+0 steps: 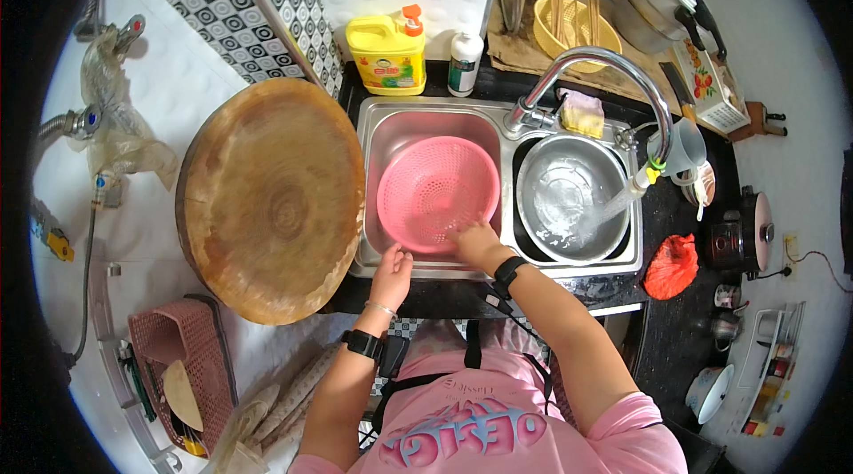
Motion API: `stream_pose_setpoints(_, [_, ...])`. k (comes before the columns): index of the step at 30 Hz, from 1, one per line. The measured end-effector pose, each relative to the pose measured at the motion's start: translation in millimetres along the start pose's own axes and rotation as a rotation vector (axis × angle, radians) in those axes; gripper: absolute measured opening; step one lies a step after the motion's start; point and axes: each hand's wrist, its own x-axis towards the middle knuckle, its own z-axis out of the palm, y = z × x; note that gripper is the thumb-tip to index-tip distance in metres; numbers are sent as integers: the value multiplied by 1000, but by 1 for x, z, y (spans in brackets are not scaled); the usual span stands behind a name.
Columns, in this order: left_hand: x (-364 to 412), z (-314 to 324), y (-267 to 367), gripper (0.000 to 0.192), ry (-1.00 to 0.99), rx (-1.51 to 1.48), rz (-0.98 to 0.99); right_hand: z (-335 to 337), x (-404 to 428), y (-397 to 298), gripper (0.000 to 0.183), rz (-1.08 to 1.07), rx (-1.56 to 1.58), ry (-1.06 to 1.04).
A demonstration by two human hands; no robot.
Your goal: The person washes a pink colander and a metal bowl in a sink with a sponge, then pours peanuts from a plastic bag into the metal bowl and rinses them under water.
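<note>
A pink plastic colander (pixel 436 187) sits in the left basin of the steel double sink (pixel 496 115). My right hand (pixel 476 244) is at its lower right edge, blurred, and whether its fingers grip anything is unclear. At the colander's lower left rim is my left hand (pixel 393 271), fingers partly curled, thumb up, with nothing visible in it. In the right basin stands a round metal bowl (pixel 566 174) with water in it. A stream runs into the bowl from the curved chrome faucet (pixel 593 53).
Left of the sink leans a large round wooden chopping board (pixel 276 201). Behind stand a yellow detergent jug (pixel 386 57) and a white bottle (pixel 465 64). A sponge (pixel 582 113) lies by the faucet. On the right counter are a red plastic bag (pixel 672 267) and an electric cooker (pixel 740 231).
</note>
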Motion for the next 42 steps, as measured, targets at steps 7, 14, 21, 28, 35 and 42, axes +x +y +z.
stream_pose_setpoints(7, [24,67,5,50,-162,29,46,-25,-69,45,43,53,417,125])
stream_pose_setpoints(14, [35,166,49,44,-431,108,103,-19,-148,119,37,501,763,480])
stream_pose_setpoints(21, [38,251,99,39,-606,367,164,-32,-168,200,28,776,1963,758])
stream_pose_setpoints(28, [67,287,124,33,-666,637,315,-46,-165,225,24,605,2202,846])
stream_pose_setpoints(35, [102,296,136,31,-532,680,483,-31,-145,231,26,687,2530,981])
stream_pose_setpoints(42, [95,253,106,49,-299,1023,569,-44,-122,190,22,747,2440,958])
